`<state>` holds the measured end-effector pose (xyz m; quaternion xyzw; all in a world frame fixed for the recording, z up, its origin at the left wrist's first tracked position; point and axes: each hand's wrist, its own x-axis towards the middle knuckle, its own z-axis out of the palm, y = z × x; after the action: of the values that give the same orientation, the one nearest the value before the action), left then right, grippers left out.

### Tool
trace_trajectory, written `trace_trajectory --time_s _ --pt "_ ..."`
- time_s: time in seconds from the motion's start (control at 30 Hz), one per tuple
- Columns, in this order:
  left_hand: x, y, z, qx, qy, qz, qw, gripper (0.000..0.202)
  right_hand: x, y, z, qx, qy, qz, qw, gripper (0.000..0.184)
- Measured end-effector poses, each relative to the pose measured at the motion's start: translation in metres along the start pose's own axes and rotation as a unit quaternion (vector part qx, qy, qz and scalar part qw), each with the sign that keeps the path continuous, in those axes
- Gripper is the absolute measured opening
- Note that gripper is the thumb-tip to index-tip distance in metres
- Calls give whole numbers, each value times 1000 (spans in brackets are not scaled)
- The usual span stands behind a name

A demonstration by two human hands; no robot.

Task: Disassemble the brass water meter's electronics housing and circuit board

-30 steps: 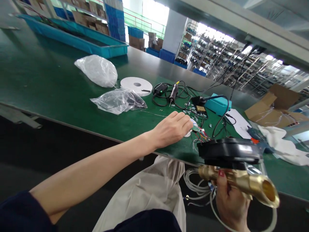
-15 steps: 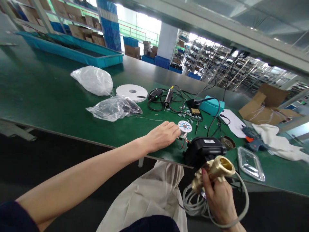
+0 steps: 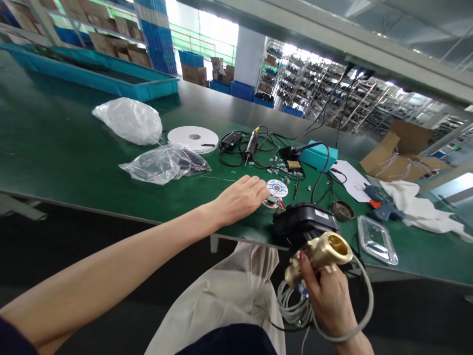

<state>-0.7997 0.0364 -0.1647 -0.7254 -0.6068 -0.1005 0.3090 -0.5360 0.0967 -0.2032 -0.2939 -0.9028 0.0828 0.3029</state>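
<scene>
My right hand (image 3: 328,296) grips a brass valve body (image 3: 318,254) with a threaded round opening facing up and right. A black plastic housing (image 3: 305,222) adjoins it at the table's front edge. Grey cable (image 3: 293,305) hangs coiled below, and a loop passes round my wrist. My left hand (image 3: 244,197) is closed, its fingertips at a small green circuit board (image 3: 272,199) with thin coloured wires that run toward the housing. Just beyond the fingers stands a solder spool (image 3: 277,188) with a white and blue label. The left fingertips are partly hidden.
Behind are a pen-shaped tool (image 3: 252,145) with black cable, a teal soldering station (image 3: 318,157) and scattered small parts. A white reel (image 3: 192,139) and plastic bags (image 3: 129,121) lie left. To the right are a round brown tin (image 3: 343,210), a clear tray (image 3: 377,240) and a glue gun (image 3: 384,209).
The view has shifted slightly, moving the scene left. More of the circuit board shows at my left fingertips, beside the spool. My right hand keeps its grip on the brass valve body.
</scene>
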Motion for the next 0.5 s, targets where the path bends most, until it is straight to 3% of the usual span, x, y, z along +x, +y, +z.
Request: trace_trajectory --time_s 0.17,0.3,0.4,0.5 --pt "31 -23 4 10 -21 49 999 15 26 -29 2 103 17 -26 994 29" --pt "56 -42 0 20 -3 78 997 17 47 -53 29 135 31 -116 984 19" --pt "66 -54 -11 28 -5 103 994 19 61 -71 55 146 -18 -162 976 11" --pt "62 -66 -21 17 -43 109 993 20 73 -90 75 80 -57 -198 975 11"
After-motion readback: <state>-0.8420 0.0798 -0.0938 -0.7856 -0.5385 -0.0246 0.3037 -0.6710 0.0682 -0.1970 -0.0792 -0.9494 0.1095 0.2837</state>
